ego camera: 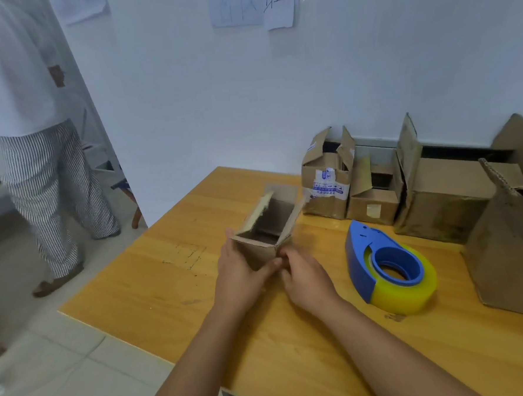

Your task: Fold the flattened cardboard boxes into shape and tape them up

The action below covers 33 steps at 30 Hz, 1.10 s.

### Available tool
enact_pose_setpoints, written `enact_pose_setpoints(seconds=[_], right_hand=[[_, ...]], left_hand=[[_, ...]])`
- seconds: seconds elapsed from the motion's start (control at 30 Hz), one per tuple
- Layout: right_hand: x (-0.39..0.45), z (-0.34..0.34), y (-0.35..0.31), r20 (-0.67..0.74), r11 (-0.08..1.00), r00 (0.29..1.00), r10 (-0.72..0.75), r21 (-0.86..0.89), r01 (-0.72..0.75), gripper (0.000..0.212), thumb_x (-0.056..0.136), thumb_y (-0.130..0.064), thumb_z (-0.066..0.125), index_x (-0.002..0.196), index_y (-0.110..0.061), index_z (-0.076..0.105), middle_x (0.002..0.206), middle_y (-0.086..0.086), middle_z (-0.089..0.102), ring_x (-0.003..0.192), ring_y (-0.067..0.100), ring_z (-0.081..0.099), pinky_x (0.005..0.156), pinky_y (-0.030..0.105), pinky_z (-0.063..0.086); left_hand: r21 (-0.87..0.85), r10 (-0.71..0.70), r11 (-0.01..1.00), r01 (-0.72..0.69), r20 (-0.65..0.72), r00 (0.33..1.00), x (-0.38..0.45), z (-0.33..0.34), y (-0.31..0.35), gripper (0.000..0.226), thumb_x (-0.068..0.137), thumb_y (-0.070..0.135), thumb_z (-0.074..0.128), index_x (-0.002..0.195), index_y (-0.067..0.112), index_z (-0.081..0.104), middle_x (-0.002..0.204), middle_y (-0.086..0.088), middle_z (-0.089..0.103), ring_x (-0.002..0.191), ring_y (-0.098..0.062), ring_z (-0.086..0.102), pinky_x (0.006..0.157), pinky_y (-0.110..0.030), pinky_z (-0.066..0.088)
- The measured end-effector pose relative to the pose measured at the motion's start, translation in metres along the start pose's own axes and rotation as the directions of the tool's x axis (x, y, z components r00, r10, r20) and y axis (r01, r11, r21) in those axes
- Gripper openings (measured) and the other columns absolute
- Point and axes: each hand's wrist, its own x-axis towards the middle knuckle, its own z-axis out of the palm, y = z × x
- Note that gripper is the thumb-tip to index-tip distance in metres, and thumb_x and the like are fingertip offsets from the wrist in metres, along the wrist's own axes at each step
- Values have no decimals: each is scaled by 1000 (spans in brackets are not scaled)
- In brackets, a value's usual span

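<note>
— What are you holding there?

— You're holding the small cardboard box [268, 228], opened into shape and resting on the bench [155, 284] near its far left corner, its open mouth tilting away from you. Your left hand [243, 275] is cupping the near left wall, thumb reaching across the front; your right hand [304, 274] is pinching the near corner with curled fingers.

— How is it going to handle?

— I'm judging it light and thin-walled, so it's likely buckling under a hard squeeze. The flaps look worn and soft. You're better off taking hold at the corners and folds, where the board is stiffest.

— And the tape?

— The blue tape dispenser [390, 266] is lying just right of your right hand. Four more open boxes [438, 199] are standing along the wall. Someone in striped trousers [48, 192] is standing on the floor, well apart.
</note>
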Motion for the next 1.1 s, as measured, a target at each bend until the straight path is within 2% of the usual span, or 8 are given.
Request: enact_pose_setpoints(seconds=[0.03,0.1,0.17,0.27,0.53,0.73,0.9,1.1], right_hand=[[2,0,-1,19,1000,1000,0,5,0,32,100,-20,52,131,-26,51,127,-1,59,112,17,56,83,26,45],[7,-3,-2,44,1000,999,15,26,-16,41,101,-15,50,140,-27,47,135,-1,57,120,17,54,89,26,46],[9,-9,-1,60,999,997,39,-4,-39,48,102,-18,50,147,-27,40,145,-2,52,129,19,50,99,31,46],[7,-29,4,44,983,999,24,-185,-15,49,101,-30,50,149,-27,39,150,-3,46,136,20,41,106,36,41],[6,-90,35,-123,879,992,-26,-475,-36,38,100,-43,47,133,-26,56,134,-6,58,135,20,36,108,40,34],[6,-92,58,-142,882,990,-19,-469,-51,39,99,-46,46,132,-29,57,135,-8,56,138,19,33,112,40,29],[9,-86,67,-162,909,987,-20,-413,-49,38,99,-46,47,132,-29,58,133,-10,55,133,16,37,109,37,29],[9,-83,69,-173,920,985,-16,-387,-53,39,99,-46,46,132,-29,58,132,-9,55,130,15,41,109,37,30]], left_hand=[[43,-35,998,38,-59,998,1,4,4,113,68,62,80,155,23,19,158,2,28,141,-15,34,107,-35,42],[92,-109,988,125,-156,982,7,11,9,123,68,65,77,158,19,6,163,0,19,143,-22,32,104,-42,45],[97,-140,982,161,-192,971,17,16,9,118,69,62,77,156,16,13,159,-4,29,140,-26,38,100,-44,47],[102,-148,980,171,-207,967,40,21,8,109,65,64,80,146,8,33,143,-6,48,131,-29,46,99,-45,47],[43,-143,987,154,-194,971,99,49,1,108,62,65,82,142,8,37,141,-10,48,132,-33,43,105,-45,42],[164,-170,964,208,-218,961,147,78,7,116,63,72,76,140,-3,32,140,-23,39,131,-41,34,110,-45,28],[46,-256,963,264,-138,957,177,96,20,116,67,61,82,148,6,20,146,-18,26,135,-40,29,104,-50,39],[-39,-172,985,171,-31,985,174,113,16,116,82,45,77,158,12,-4,161,-13,16,144,-33,29,111,-45,35]])
